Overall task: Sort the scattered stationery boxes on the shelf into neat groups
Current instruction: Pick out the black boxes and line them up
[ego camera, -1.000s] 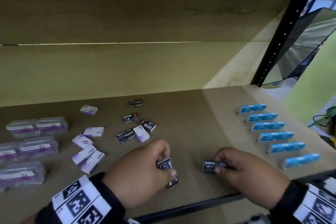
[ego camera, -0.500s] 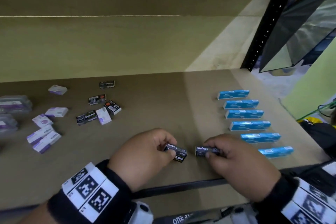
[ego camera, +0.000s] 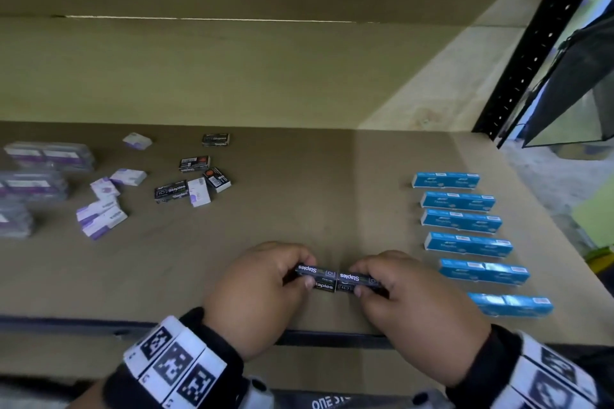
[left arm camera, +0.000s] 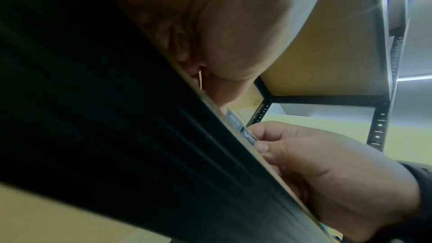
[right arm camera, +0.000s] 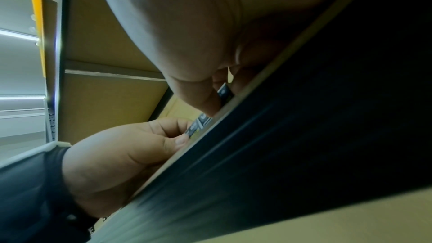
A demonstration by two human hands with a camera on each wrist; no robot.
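Near the shelf's front edge my left hand (ego camera: pixel 304 271) pinches black "Staples" boxes (ego camera: pixel 319 277), one on top of another. My right hand (ego camera: pixel 358 279) pinches another black staples box (ego camera: pixel 353 277). The boxes meet end to end between the two hands. In the left wrist view the right hand (left arm camera: pixel 304 156) holds a box (left arm camera: pixel 247 136) just above the dark shelf edge. From the right wrist view the left hand (right arm camera: pixel 145 145) is seen with its box (right arm camera: pixel 198 125). Several more black boxes (ego camera: pixel 194 176) lie scattered at the back left.
Several blue boxes (ego camera: pixel 465 226) form a neat column on the right. White-and-purple boxes (ego camera: pixel 103 209) lie loose at the left, beside clear plastic cases (ego camera: pixel 36 183). One white box (ego camera: pixel 198 192) sits among the black ones. A black upright post (ego camera: pixel 538 43) bounds the shelf at right.
The two hands have come together. Their black boxes were apart and now touch end to end. The head view has shifted towards the shelf's front.
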